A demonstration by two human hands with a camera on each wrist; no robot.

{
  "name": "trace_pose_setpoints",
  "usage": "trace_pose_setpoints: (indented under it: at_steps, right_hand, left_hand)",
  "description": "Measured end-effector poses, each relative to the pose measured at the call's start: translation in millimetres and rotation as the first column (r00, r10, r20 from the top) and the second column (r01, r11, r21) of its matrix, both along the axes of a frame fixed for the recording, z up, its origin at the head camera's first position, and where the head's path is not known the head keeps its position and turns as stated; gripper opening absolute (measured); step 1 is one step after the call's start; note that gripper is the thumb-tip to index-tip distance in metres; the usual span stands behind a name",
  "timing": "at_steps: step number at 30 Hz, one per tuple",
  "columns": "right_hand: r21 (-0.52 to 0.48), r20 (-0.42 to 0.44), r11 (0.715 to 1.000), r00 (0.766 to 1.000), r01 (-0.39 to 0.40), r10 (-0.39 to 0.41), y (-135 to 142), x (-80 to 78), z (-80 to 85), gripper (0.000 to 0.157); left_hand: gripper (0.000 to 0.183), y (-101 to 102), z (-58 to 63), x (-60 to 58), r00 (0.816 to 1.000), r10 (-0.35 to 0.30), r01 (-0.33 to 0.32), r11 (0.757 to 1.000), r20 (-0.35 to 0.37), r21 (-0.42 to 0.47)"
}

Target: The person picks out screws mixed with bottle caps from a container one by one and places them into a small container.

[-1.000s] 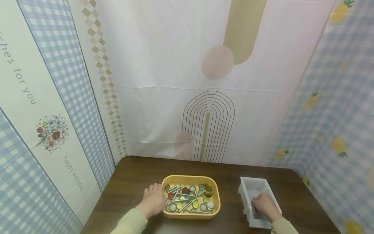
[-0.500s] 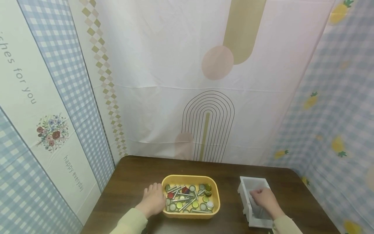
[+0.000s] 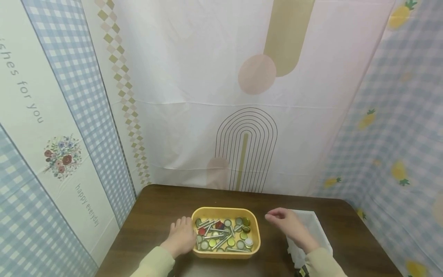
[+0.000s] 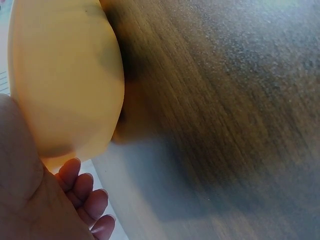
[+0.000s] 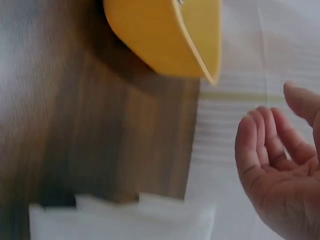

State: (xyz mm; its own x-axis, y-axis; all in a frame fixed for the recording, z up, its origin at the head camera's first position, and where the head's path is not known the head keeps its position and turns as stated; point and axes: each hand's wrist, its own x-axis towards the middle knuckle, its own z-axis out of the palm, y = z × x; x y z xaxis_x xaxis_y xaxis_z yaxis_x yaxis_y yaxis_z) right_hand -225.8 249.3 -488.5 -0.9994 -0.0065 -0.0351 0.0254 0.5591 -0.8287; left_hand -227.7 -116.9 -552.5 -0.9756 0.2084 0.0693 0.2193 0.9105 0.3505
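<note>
Left hand (image 3: 181, 235) touches smooth, round-cornered yellow bin (image 3: 225, 255).

Behind the brown wood-grain table (image 3: 166, 200), you face a white cloth (image 3: 180, 77) printed with a pink circle (image 3: 257, 74), an olive band (image 3: 288, 38) and nested arch lines (image 3: 246, 123). On your left, a patterned cloth (image 3: 55, 119) bears blue gingham (image 3: 76, 77), a flower bouquet (image 3: 63, 157) and the lettering "happy everyday" (image 3: 87, 205). On your right, a blue-checked cloth (image 3: 415, 115) bears yellow pineapples (image 3: 399, 170).
</note>
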Motion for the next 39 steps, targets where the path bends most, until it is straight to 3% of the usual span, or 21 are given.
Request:
trace_pose_setpoints:
  at_steps: [6, 14, 18, 23, 31, 39]
  right_hand:
    - [0.050, -0.084, 0.982, 0.979, -0.182, 0.186, -38.2, -1.8, -15.1, 0.027]
    - [0.146, -0.049, 0.900, 0.905, -0.411, 0.422, -77.0, 0.1, -35.0, 0.021]
    - [0.199, -0.027, 0.878, 0.894, -0.434, 0.448, -88.7, 2.1, -41.9, 0.010]
    - [0.205, -0.011, 0.879, 0.897, -0.431, 0.443, -96.6, 3.4, -47.4, 0.004]
    - [0.257, 0.025, 0.845, 0.878, -0.469, 0.479, -103.8, 6.9, -50.4, 0.007]
    - [0.332, 0.015, 0.823, 0.876, -0.460, 0.483, -107.7, 4.5, -55.1, 0.014]
  left_hand:
    - [0.025, 0.8, -2.3, -1.5, 1.000, -0.002, 0.002, 1.000, 0.011, 0.003]
    - [0.028, 0.5, -7.0, -3.6, 1.000, 0.005, -0.004, 1.000, 0.017, -0.012]
    - [0.029, 0.9, -6.5, -3.5, 1.000, 0.001, 0.000, 1.000, 0.020, -0.008]
    - [0.030, 0.5, -6.0, -3.2, 1.000, 0.003, -0.002, 1.000, 0.028, -0.012]
    - [0.030, 0.3, -4.1, -1.7, 1.000, 0.001, -0.001, 1.000, 0.026, -0.010]
    - [0.031, -0.2, -3.5, -3.2, 0.999, 0.002, -0.002, 1.000, 0.040, -0.001]
